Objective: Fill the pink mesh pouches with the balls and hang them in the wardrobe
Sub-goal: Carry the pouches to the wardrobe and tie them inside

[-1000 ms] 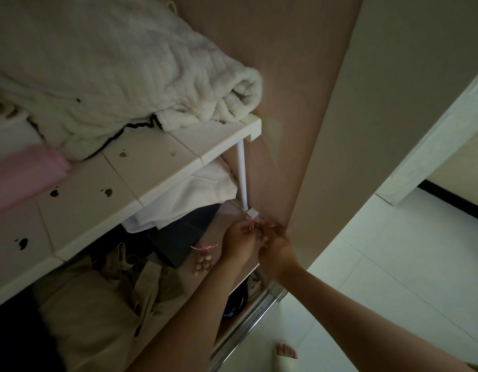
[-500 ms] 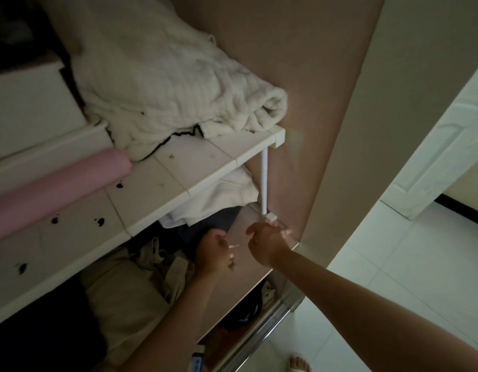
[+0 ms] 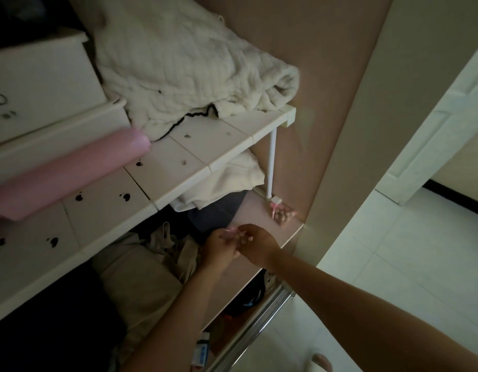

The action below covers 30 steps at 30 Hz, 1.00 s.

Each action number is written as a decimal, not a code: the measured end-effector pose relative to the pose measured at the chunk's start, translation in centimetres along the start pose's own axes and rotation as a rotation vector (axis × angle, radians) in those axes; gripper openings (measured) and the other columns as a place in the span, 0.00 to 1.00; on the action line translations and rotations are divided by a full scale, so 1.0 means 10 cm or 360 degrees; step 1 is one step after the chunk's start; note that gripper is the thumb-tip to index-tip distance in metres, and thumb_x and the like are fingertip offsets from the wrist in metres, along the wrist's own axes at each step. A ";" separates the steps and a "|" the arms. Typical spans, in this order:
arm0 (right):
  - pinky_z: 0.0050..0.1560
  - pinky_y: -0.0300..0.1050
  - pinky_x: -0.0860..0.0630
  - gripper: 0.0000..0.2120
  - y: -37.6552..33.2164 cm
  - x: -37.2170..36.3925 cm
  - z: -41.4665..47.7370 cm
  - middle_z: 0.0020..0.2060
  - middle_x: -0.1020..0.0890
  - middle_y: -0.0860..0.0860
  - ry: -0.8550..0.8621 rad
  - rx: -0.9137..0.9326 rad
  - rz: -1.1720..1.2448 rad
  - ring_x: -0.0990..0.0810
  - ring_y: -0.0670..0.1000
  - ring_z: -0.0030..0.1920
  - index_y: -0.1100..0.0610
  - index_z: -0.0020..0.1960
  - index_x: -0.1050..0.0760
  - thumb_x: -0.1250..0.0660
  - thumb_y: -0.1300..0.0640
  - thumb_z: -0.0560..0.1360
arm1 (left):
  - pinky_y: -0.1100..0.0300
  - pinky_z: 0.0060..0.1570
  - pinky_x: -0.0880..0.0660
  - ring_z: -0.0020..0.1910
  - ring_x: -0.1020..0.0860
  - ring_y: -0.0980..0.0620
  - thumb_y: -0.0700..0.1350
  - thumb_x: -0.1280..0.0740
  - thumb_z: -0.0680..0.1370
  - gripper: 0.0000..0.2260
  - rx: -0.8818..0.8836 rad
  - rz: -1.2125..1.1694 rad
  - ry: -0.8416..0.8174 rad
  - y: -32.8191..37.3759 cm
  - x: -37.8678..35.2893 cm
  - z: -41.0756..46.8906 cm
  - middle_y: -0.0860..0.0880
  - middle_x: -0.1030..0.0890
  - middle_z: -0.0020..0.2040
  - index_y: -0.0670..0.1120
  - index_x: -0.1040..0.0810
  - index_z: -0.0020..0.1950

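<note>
**Two pink pouches: held pouch (image 3: 230, 231) at centre, filled pouch (image 3: 282, 214) by the shelf leg (image 3: 271, 165)**

At the upper left of the frame a white box (image 3: 39, 84) stands on the white shelf (image 3: 195, 157), with a pink roll (image 3: 68, 175) lying along the shelf in front of it. To their right a cream blanket (image 3: 195, 68) is heaped on the shelf's far end. Under the shelf sit a folded white garment (image 3: 227, 183) and, lower left, beige clothes (image 3: 141, 269).

At lower centre the left hand (image 3: 221, 248) and right hand (image 3: 259, 245) meet over the pinkish lower board (image 3: 262, 210). Both sets of fingers are curled in and pinch the held pouch between them. Only its pink ribbon and a little of its body show, so its contents cannot be told.

Just right of the hands, the filled pouch lies on the lower board at the foot of the shelf leg, balls showing through the mesh. Whether it is tied to the leg cannot be told. Beyond it rises the wardrobe side wall (image 3: 326, 76), and at far right the tiled floor (image 3: 393, 264).
</note>
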State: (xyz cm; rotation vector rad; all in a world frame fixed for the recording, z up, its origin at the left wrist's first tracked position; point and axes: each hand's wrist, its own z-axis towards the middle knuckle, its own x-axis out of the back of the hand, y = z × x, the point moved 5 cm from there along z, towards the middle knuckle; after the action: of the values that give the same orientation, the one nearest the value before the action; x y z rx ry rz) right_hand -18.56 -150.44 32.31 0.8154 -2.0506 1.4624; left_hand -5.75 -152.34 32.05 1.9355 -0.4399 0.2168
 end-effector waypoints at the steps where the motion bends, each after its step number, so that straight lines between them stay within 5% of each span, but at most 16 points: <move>1: 0.58 0.37 0.27 0.20 0.01 0.05 -0.03 0.58 0.21 0.50 0.0039 0.0013 0.0144 0.20 0.51 0.59 0.54 0.68 0.24 0.30 0.59 0.76 | 0.46 0.50 0.18 0.47 0.16 0.42 0.44 0.31 0.78 0.02 0.0020 -0.0138 -0.0038 0.04 -0.01 -0.05 0.42 0.16 0.47 0.49 0.22 0.50; 4: 0.63 0.37 0.26 0.22 -0.08 0.28 -0.16 0.60 0.21 0.50 0.0108 0.0107 0.0236 0.20 0.49 0.59 0.52 0.67 0.23 0.27 0.57 0.74 | 0.49 0.49 0.18 0.48 0.16 0.45 0.45 0.32 0.79 0.01 0.0114 -0.0451 -0.0121 0.21 -0.04 -0.17 0.46 0.16 0.47 0.50 0.21 0.50; 7: 0.51 0.22 0.30 0.20 -0.18 0.58 -0.31 0.52 0.21 0.47 0.0178 0.0349 0.0336 0.22 0.31 0.46 0.59 0.64 0.22 0.25 0.64 0.73 | 0.49 0.49 0.18 0.47 0.15 0.46 0.46 0.33 0.80 0.06 -0.0048 -0.0462 -0.0027 0.45 0.00 -0.30 0.46 0.14 0.45 0.50 0.18 0.45; 9: 0.48 0.19 0.33 0.18 -0.24 0.80 -0.44 0.46 0.23 0.40 0.0301 0.0551 0.0307 0.24 0.27 0.44 0.61 0.60 0.19 0.23 0.66 0.71 | 0.55 0.44 0.18 0.45 0.15 0.48 0.44 0.33 0.80 0.06 -0.0131 -0.0509 0.0028 0.65 -0.01 -0.45 0.46 0.14 0.43 0.46 0.16 0.47; 15: 0.60 0.34 0.28 0.22 -0.31 1.43 -0.80 0.57 0.23 0.49 0.0624 0.0872 0.0252 0.20 0.48 0.55 0.51 0.64 0.21 0.23 0.57 0.70 | 0.60 0.43 0.18 0.47 0.15 0.47 0.43 0.31 0.79 0.08 -0.0415 -0.0721 0.0226 1.29 -0.16 -1.03 0.42 0.14 0.46 0.39 0.19 0.53; 19: 0.56 0.37 0.25 0.21 -0.43 1.97 -1.08 0.55 0.22 0.49 0.0698 0.1101 0.0310 0.21 0.46 0.52 0.53 0.63 0.21 0.24 0.60 0.71 | 0.48 0.51 0.18 0.48 0.15 0.48 0.48 0.28 0.76 0.07 -0.0565 -0.0653 0.0437 1.73 -0.25 -1.40 0.47 0.15 0.48 0.48 0.20 0.51; 23: 0.50 0.27 0.29 0.19 -0.67 2.49 -1.44 0.53 0.21 0.47 0.0791 0.1315 0.0411 0.22 0.41 0.49 0.53 0.63 0.23 0.25 0.60 0.73 | 0.49 0.51 0.18 0.50 0.17 0.56 0.47 0.28 0.76 0.11 -0.0867 -0.0530 0.0585 2.33 -0.21 -1.87 0.55 0.18 0.53 0.54 0.23 0.57; 30: 0.50 0.30 0.25 0.22 -1.30 3.29 -2.07 0.54 0.22 0.44 0.0907 0.1571 0.0556 0.21 0.41 0.52 0.48 0.65 0.28 0.25 0.58 0.74 | 0.47 0.51 0.18 0.50 0.17 0.54 0.41 0.26 0.74 0.14 -0.1372 -0.0493 0.0734 3.29 0.04 -2.67 0.56 0.17 0.51 0.57 0.22 0.54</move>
State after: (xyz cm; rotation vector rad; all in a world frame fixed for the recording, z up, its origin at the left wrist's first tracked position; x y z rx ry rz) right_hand -31.43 -140.16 69.78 0.2647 -1.0082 2.5835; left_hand -17.21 -139.26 70.76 1.0359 0.0868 0.2155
